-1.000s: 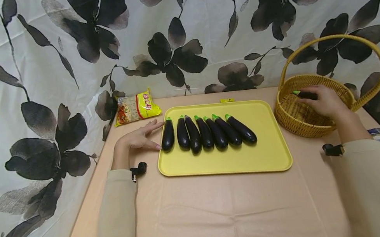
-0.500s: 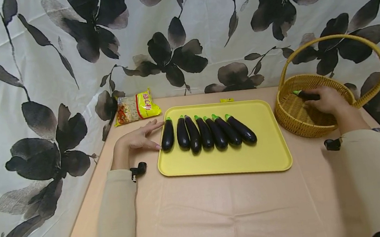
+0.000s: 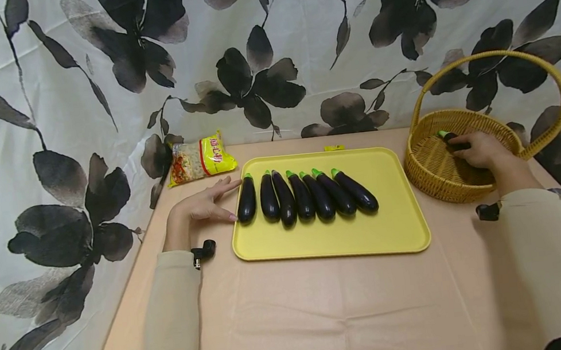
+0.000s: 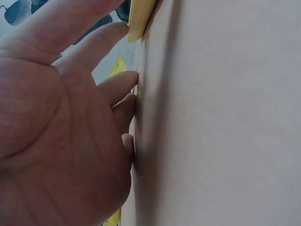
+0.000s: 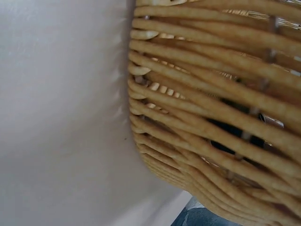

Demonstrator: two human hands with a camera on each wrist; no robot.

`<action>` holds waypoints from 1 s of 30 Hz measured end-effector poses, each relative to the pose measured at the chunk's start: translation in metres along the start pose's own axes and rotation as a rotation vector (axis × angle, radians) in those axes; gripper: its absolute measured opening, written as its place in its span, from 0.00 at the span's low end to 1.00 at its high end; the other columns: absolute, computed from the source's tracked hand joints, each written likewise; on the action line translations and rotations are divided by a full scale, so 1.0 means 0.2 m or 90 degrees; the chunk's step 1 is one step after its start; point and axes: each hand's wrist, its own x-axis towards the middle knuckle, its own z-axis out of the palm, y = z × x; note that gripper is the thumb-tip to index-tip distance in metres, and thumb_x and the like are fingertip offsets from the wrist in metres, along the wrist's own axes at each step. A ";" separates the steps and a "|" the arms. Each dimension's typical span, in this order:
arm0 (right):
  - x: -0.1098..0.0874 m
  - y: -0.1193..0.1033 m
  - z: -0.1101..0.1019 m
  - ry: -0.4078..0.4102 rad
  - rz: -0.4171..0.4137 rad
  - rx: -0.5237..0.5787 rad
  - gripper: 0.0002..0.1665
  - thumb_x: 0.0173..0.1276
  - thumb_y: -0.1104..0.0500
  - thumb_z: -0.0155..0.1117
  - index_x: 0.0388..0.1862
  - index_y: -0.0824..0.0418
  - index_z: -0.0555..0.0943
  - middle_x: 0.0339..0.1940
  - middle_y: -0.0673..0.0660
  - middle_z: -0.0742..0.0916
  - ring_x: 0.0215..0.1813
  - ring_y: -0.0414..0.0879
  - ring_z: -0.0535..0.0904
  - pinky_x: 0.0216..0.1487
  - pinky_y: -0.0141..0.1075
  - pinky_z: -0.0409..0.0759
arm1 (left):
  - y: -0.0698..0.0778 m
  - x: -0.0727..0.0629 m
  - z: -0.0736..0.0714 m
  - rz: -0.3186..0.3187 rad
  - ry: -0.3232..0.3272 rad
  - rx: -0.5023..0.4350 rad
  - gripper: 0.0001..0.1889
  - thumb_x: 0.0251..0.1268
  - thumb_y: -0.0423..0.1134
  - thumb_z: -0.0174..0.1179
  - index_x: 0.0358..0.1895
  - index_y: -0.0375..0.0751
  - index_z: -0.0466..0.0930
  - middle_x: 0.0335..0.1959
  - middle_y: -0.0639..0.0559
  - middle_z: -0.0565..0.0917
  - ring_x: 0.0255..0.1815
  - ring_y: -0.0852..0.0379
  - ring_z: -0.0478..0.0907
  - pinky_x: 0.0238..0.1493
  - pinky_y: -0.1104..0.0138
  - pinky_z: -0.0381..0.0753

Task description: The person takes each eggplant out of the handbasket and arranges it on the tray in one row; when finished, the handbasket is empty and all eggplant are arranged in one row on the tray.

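Observation:
Inside the wicker basket (image 3: 428, 178), my right hand (image 3: 488, 150) grips a dark eggplant (image 3: 449, 137) with its green stem end pointing up and left. The right wrist view looks through the woven basket wall (image 5: 202, 84), with a dark shape behind it; the hand itself is not visible there. My left hand (image 3: 203, 204) touches the left edge of the yellow tray (image 3: 330, 244), fingers extended. In the left wrist view, the left palm (image 4: 61, 122) faces the camera and the fingers reach the tray's edge (image 4: 139, 19). Several eggplants (image 3: 304, 196) lie in a row on the tray.
A yellow snack-like packet (image 3: 200, 158) lies at the table's back left corner. A small yellow item (image 3: 334, 148) sits behind the tray. The basket's tall handle (image 3: 559, 91) arches over its opening. A floral cloth (image 3: 244, 40) hangs behind the table (image 3: 338, 313).
My right hand has shifted slightly deeper into the basket with the eggplant, whose stem end now sits a little further right. The left hand and the tray's eggplants have stayed put.

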 end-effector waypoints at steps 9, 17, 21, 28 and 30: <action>0.00 0.01 0.01 0.012 0.008 0.010 0.32 0.83 0.53 0.53 0.77 0.70 0.66 0.73 0.85 0.63 0.72 0.82 0.57 0.71 0.74 0.57 | 0.01 0.00 0.00 0.002 0.000 -0.006 0.56 0.51 0.51 0.82 0.83 0.68 0.56 0.89 0.50 0.37 0.88 0.39 0.28 0.82 0.35 0.36; -0.02 0.00 0.00 0.019 -0.002 0.045 0.33 0.82 0.51 0.54 0.76 0.70 0.67 0.72 0.84 0.64 0.69 0.78 0.62 0.68 0.72 0.61 | 0.01 -0.01 0.01 -0.002 0.000 -0.026 0.56 0.51 0.48 0.82 0.83 0.68 0.57 0.89 0.51 0.37 0.88 0.40 0.28 0.83 0.36 0.37; -0.03 0.00 -0.01 0.026 -0.010 0.056 0.34 0.83 0.50 0.54 0.78 0.69 0.66 0.73 0.84 0.64 0.70 0.79 0.63 0.68 0.72 0.63 | 0.01 -0.01 0.01 0.001 0.002 -0.016 0.56 0.51 0.49 0.82 0.83 0.68 0.57 0.89 0.51 0.37 0.88 0.40 0.29 0.83 0.36 0.39; -0.06 -0.04 -0.02 0.059 -0.021 0.104 0.38 0.82 0.45 0.54 0.80 0.67 0.65 0.74 0.83 0.65 0.69 0.77 0.65 0.65 0.73 0.67 | 0.01 -0.01 0.00 0.005 0.006 0.008 0.56 0.50 0.51 0.82 0.83 0.68 0.56 0.89 0.50 0.37 0.88 0.40 0.30 0.82 0.36 0.40; -0.07 -0.06 -0.02 0.073 -0.020 0.121 0.38 0.82 0.43 0.55 0.80 0.65 0.65 0.74 0.83 0.66 0.69 0.76 0.65 0.65 0.73 0.67 | 0.01 -0.01 0.00 0.004 0.004 0.004 0.56 0.50 0.51 0.82 0.83 0.68 0.57 0.89 0.51 0.37 0.88 0.40 0.30 0.83 0.36 0.40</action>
